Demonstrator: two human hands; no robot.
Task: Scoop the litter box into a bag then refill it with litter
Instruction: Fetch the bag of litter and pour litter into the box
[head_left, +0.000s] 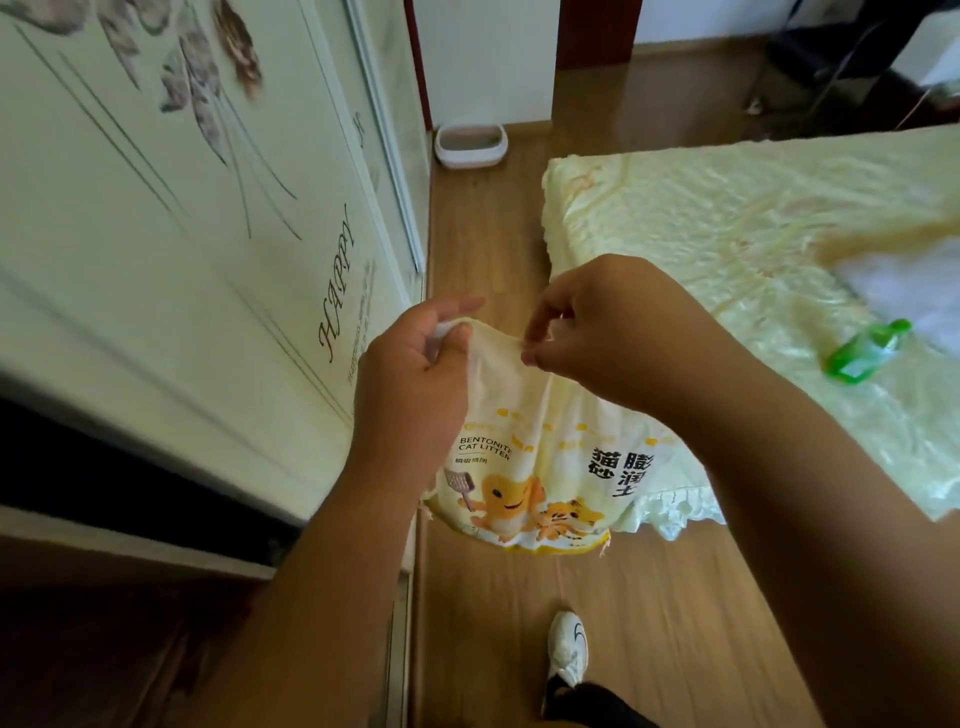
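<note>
Here, both hands' fingers (540, 332) pinch (at its top) the litter bag (545, 467).

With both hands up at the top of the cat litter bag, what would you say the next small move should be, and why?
Probably pull the two hands apart to spread the bag's mouth. The left hand and right hand each pinch the top edge of the cat litter bag, which hangs between them with its top still gathered, and the litter box sits far off by the wall.
</note>
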